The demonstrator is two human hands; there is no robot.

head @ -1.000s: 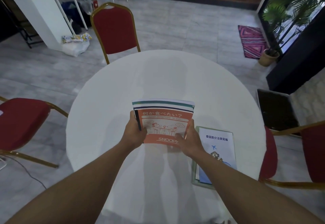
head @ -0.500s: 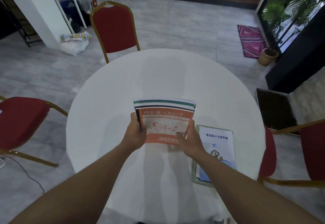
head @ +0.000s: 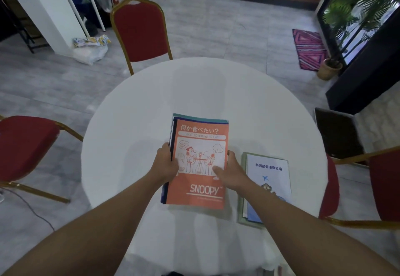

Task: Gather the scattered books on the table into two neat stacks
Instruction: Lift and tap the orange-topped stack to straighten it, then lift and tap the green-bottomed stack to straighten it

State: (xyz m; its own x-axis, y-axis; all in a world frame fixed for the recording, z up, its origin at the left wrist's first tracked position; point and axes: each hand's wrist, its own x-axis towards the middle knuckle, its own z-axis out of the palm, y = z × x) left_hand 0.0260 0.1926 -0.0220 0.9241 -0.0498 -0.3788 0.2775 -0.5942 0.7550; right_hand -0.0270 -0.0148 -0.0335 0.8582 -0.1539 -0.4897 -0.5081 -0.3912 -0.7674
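A stack of books topped by an orange Snoopy book (head: 201, 146) lies flat on the round white table (head: 216, 94), near its middle front. My left hand (head: 165, 163) grips the stack's left edge. My right hand (head: 230, 173) grips its right edge, thumb on the cover. Edges of teal and dark blue books show beneath the orange one. To the right lies a second stack (head: 267, 180), a white book with blue print over a green one; my right forearm crosses its near corner.
Red chairs with gold frames stand behind the table (head: 140, 31), at the left (head: 26, 146) and at the right (head: 383, 184). A dark panel (head: 337, 135) leans beyond the table's right edge. A potted plant (head: 331, 70) and a pink rug (head: 309, 48) are far right.
The stack with the orange book, held tilted up off the table before, now lies flat on it. Both hands have slid to its side edges.
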